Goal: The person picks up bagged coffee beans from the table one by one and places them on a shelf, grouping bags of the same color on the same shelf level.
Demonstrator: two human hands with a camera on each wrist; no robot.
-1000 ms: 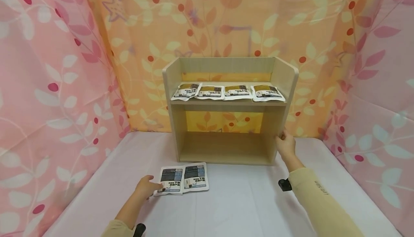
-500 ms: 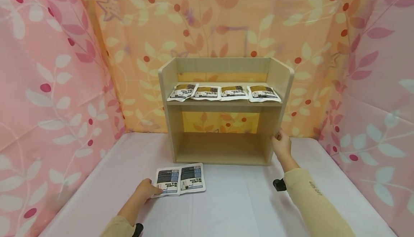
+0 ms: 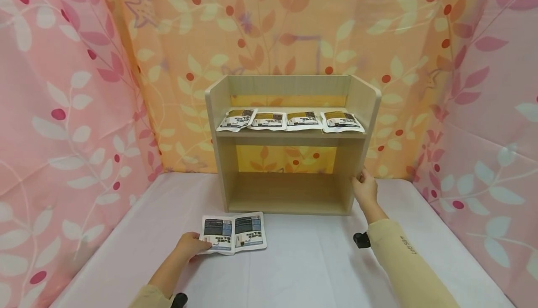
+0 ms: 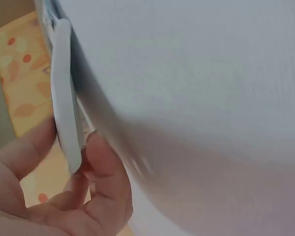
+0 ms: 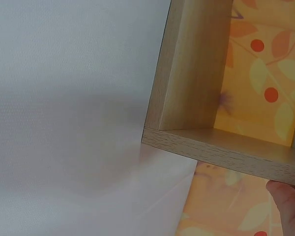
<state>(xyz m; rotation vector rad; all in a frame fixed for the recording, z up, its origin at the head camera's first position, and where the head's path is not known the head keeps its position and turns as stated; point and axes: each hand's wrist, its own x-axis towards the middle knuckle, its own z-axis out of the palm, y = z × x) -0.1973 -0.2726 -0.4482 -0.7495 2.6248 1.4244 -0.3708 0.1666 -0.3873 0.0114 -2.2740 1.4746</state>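
Observation:
Two flat white pouches with dark and blue printed labels lie side by side on the table before the shelf. My left hand (image 3: 187,247) pinches the near left corner of the left pouch (image 3: 218,234), thumb on top and fingers beneath. The left wrist view shows this pouch (image 4: 64,93) edge-on between thumb and curled fingers. The right pouch (image 3: 250,232) lies against it, untouched. My right hand (image 3: 365,190) is against the outer right side of the wooden shelf (image 3: 290,135). In the right wrist view the thumb (image 5: 285,196) meets that side panel; the other fingers are mostly hidden.
Several similar pouches (image 3: 269,121) with gold and dark labels stand in a row on the shelf's upper board. Below it is the open lower compartment (image 3: 286,191). A white cloth covers the table (image 3: 290,261), and patterned curtains (image 3: 176,88) enclose it at the back and sides.
My left fingers have tucked under the left pouch's near corner while the thumb stays on top. The right hand keeps its place at the shelf. The head view has shifted slightly.

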